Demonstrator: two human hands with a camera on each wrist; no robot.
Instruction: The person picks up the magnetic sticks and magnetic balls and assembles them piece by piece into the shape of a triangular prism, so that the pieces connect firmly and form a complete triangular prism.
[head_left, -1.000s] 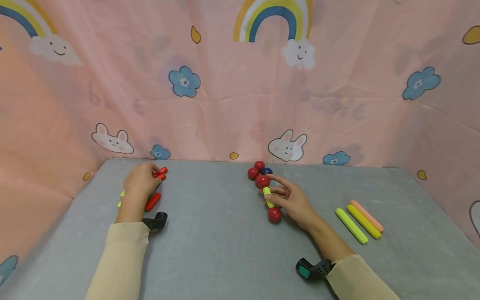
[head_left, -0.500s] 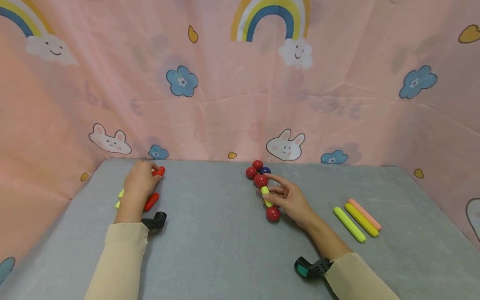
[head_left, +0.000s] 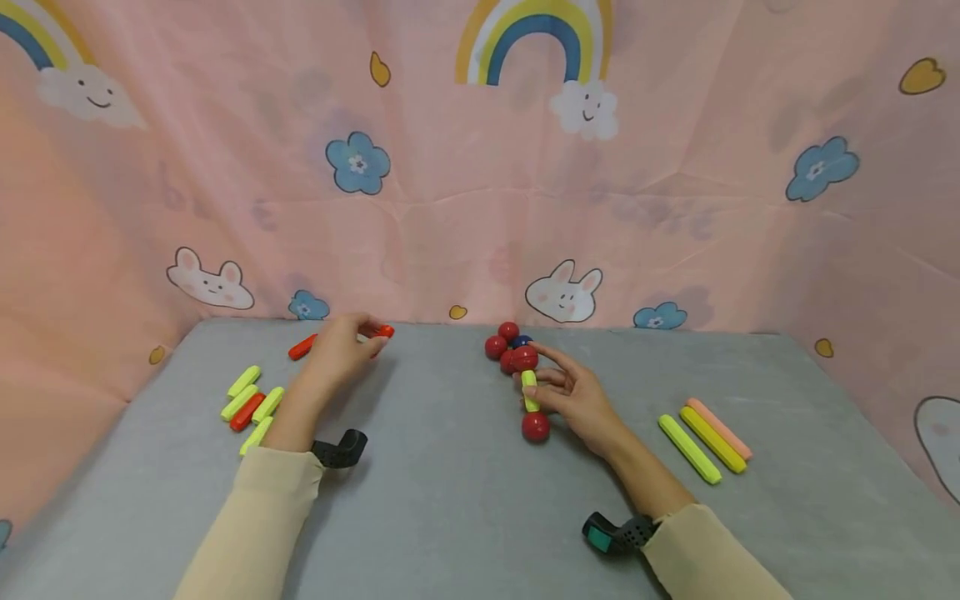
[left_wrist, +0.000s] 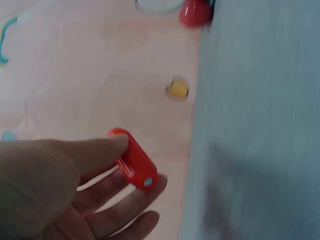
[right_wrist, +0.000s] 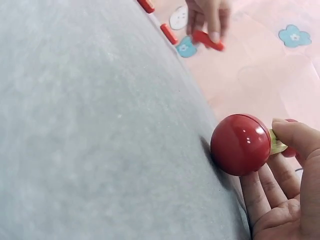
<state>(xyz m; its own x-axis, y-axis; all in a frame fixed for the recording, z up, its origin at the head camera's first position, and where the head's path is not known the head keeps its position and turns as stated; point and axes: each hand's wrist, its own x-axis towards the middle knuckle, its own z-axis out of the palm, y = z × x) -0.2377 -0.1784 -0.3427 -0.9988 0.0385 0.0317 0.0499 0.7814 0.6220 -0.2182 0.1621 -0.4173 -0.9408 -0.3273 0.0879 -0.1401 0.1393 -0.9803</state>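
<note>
Between thumb and fingers, my left hand (head_left: pixel 337 354) pinches a short red magnetic rod (left_wrist: pixel 137 162), raised above the table's back left in the head view. A pale metal spot shows on the rod's end. My right hand (head_left: pixel 585 404) holds a short yellow-green rod (head_left: pixel 530 392) by its middle, index finger stretched forward. One red ball (head_left: pixel 536 427) sits at the rod's near end and another red ball (head_left: pixel 526 357) at its far end. Behind these are more red balls (head_left: pixel 496 347) and a dark blue ball (head_left: pixel 522 341), grouped closely; the links between them are mostly hidden.
Several short yellow-green rods (head_left: pixel 267 405) and a red rod (head_left: pixel 247 412) lie at left; another red rod (head_left: pixel 302 347) lies farther back. At right are long yellow-green (head_left: pixel 690 450), yellow (head_left: pixel 712 439) and peach (head_left: pixel 720 427) sticks. A pink patterned cloth (head_left: pixel 442 242) hangs behind the grey table (head_left: pixel 420 500).
My left hand has lifted a red rod from the back left and moved right with it, uncovering the rods at left. The right hand keeps its hold on the yellow-green rod.
</note>
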